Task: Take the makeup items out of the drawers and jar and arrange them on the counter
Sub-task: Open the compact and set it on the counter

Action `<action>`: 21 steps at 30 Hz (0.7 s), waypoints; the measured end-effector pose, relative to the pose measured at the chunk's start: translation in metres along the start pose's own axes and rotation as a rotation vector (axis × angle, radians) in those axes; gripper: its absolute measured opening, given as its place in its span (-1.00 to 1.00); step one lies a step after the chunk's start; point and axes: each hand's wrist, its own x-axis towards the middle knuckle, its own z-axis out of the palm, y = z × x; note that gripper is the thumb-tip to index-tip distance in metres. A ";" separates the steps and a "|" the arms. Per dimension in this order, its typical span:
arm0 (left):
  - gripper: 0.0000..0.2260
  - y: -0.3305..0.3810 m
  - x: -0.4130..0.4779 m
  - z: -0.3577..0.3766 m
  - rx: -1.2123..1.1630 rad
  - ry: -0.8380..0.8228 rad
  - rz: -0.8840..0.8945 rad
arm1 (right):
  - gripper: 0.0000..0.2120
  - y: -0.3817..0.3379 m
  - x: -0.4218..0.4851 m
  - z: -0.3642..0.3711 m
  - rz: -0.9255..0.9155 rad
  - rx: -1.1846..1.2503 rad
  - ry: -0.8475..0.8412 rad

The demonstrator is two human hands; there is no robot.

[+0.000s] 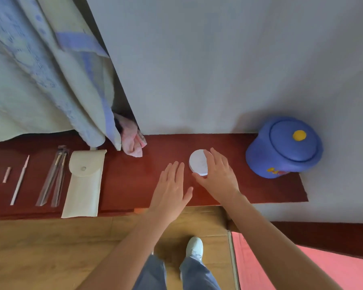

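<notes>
R grip [217, 174] curled round white round case [198, 162] on counter [130, 185], thumb at near edge. L grip [172, 183] flat, fingers straight, just beside. Blue jar [285, 147] lidded, far rt. Cream pouch [84, 183] left.

Soft, even indoor light, slightly blurred.
Blue jar [285, 147] casts a faint shadow on the wall [218, 59]; edges bend.
</notes>
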 end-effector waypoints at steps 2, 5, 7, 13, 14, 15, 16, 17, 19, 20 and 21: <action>-0.43 0.000 0.000 0.004 -0.072 0.015 -0.031 | -0.21 0.002 0.013 0.005 -0.002 -0.044 -0.027; -0.46 -0.003 0.002 0.011 -0.161 0.019 -0.095 | -0.15 0.007 0.026 0.011 -0.006 -0.112 -0.067; -0.49 -0.006 0.006 0.016 -0.216 0.033 -0.114 | -0.18 0.009 0.030 0.016 -0.030 -0.102 -0.062; -0.43 -0.016 0.017 0.022 -0.345 0.037 -0.125 | -0.24 0.017 0.025 0.016 -0.120 0.023 -0.012; -0.36 -0.017 0.018 0.021 -0.371 -0.003 -0.109 | -0.25 0.018 0.021 0.012 -0.146 0.052 0.021; -0.29 -0.016 0.020 0.019 -0.407 -0.049 -0.094 | -0.26 0.018 0.015 0.006 -0.168 0.083 0.053; -0.23 -0.015 0.022 0.015 -0.454 -0.097 -0.083 | -0.26 0.018 0.010 -0.001 -0.190 0.109 0.076; -0.19 -0.012 0.024 0.011 -0.512 -0.137 -0.073 | -0.25 0.017 0.004 -0.008 -0.216 0.121 0.089; -0.14 -0.006 0.024 0.001 -0.634 -0.154 -0.032 | -0.24 0.016 -0.006 -0.025 -0.259 0.136 0.068; -0.14 -0.002 0.024 -0.003 -0.683 -0.135 -0.006 | -0.24 0.016 -0.011 -0.033 -0.270 0.146 0.046; -0.15 0.000 0.024 -0.009 -0.721 -0.112 0.021 | -0.25 0.015 -0.015 -0.042 -0.278 0.158 0.028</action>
